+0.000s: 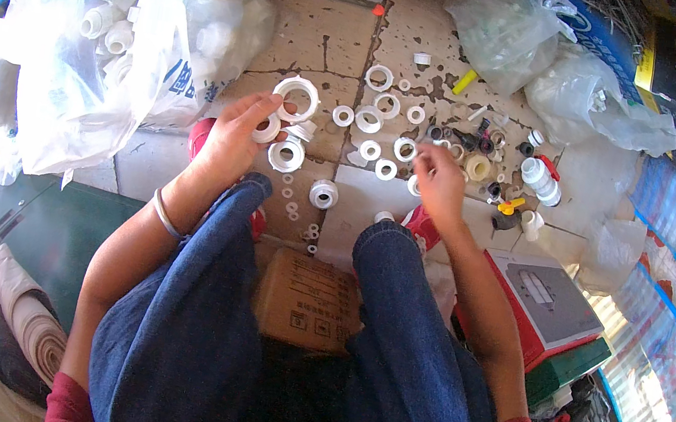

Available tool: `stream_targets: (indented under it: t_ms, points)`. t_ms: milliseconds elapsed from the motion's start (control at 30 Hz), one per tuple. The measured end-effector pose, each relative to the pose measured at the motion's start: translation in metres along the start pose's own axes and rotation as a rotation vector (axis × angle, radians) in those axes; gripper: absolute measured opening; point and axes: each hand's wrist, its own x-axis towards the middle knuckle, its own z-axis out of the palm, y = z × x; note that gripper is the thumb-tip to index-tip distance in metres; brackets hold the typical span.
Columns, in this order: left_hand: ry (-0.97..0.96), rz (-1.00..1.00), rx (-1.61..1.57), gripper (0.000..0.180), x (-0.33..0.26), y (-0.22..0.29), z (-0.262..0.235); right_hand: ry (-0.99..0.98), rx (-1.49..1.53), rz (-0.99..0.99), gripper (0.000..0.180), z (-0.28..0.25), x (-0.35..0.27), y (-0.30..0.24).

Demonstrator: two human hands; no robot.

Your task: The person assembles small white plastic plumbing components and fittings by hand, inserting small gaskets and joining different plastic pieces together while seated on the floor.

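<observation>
Between the thumb and fingers of my left hand (235,136) is a large white plastic ring nut (310,111), held up off the floor. A smaller white ring (266,130) shows right beside those fingers; whether they grip it too is unclear. Just below lie white threaded fittings (286,155). My right hand (441,185) is low over the floor with its fingers curled together, close to a white ring (405,149). Its fingertips hide whatever they may pinch. Another ring (414,187) is partly covered by that hand. Several loose white rings (369,119) lie between the hands.
A clear bag of white fittings (113,20) stands at the left. Small dark and coloured parts (481,145) cluster at the right, below plastic bags (513,32). A cardboard box (307,302) sits between my legs, a red-and-grey box (538,302) by my right arm.
</observation>
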Motion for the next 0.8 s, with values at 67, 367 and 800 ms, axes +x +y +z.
stream_targets:
  t_ms: [67,367,800]
  points:
    - [-0.001,-0.012,0.011,0.025,0.002,-0.004,0.000,-0.024,-0.059,-0.154,0.032,0.011,-0.023,-0.003]
    - [-0.149,0.054,0.329,0.033,0.003,-0.019,0.008,0.025,0.212,-0.189,0.051,0.002,-0.014,-0.068]
    - [-0.241,0.089,0.508,0.036,-0.017,-0.005,0.037,0.028,0.296,-0.275,0.062,-0.024,-0.003,-0.140]
